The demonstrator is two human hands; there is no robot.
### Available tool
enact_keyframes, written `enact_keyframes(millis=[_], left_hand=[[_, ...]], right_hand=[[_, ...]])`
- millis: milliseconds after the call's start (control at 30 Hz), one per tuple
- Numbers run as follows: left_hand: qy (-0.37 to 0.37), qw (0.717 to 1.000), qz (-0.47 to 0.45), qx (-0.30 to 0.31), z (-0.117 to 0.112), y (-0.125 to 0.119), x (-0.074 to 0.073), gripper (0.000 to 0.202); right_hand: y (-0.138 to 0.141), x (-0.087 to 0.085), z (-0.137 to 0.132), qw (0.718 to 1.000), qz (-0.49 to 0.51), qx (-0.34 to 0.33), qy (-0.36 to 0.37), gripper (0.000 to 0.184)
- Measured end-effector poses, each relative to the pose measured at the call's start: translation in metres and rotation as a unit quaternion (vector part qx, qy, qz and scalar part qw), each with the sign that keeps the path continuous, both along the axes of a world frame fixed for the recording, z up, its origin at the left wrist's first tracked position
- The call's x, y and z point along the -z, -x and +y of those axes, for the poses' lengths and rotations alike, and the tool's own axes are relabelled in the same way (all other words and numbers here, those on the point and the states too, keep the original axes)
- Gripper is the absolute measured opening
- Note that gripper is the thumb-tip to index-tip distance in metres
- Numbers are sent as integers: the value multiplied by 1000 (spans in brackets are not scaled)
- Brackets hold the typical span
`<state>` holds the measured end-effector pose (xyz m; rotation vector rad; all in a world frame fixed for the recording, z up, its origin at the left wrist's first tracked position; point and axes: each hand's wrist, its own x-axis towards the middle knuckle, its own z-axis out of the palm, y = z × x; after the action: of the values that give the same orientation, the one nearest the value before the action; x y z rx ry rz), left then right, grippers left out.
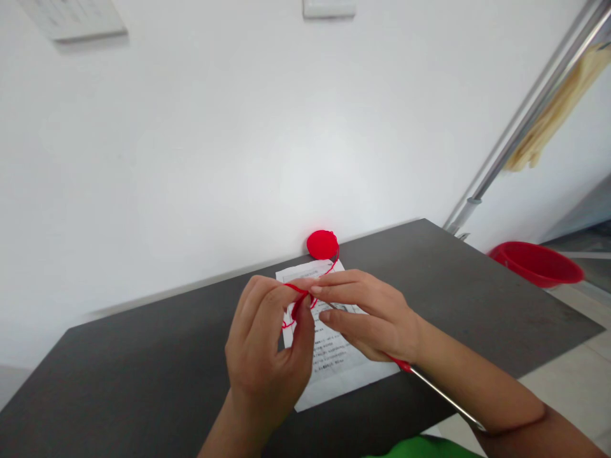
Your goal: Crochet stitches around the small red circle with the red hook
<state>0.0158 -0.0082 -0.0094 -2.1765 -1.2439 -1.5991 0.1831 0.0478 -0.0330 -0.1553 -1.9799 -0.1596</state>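
Yarn [296,308]: red, raised above the worktop [157,369]; likely light, soft, snag-prone; best pinched close to the loops.
Left hand [270,343]: pinching yarn between thumb and forefinger.
Right hand [375,318]: holding a slim metal tool [446,398], probably stiff and smooth.

A room that looks like part of a home, its plain white wall [191,159] rising behind a dark counter [143,369]. Pale floor tiles [558,369] show at right, where a red plastic basin [503,256], an everyday household item, sits low beyond the counter's right edge. A shiny metal pole [548,92] slants down the far right side, with a pale yellow, cloth-like item [556,111] hanging beside it. At the counter's far edge, a ball of red yarn [322,245] by the wall adds to the domestic look.
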Motion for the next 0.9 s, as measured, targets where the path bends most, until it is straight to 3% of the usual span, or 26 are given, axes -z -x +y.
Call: enact_keyframes(millis=[200,400,567,667,733,900], left_hand=[[-26,998,-42,43,0,-8,6,34],[111,982,-154,18,5,-5,6,17],[198,947,-251,23,6,-4,0,15],[244,914,-323,31,10,-1,-2,23],[277,881,-376,76,15,1,-1,27],[340,755,-514,224,31,1,7,30]], right_hand=[[-1,-1,6,999,45,-12,-15,19],[3,1,13,996,72,-44,26,5],[1,-2,13,996,46,-66,40,7],[1,-4,14,993,34,-87,66,16],[1,-2,17,992,43,-100,71,18],[2,10,28,997,27,-64,-21,20]])
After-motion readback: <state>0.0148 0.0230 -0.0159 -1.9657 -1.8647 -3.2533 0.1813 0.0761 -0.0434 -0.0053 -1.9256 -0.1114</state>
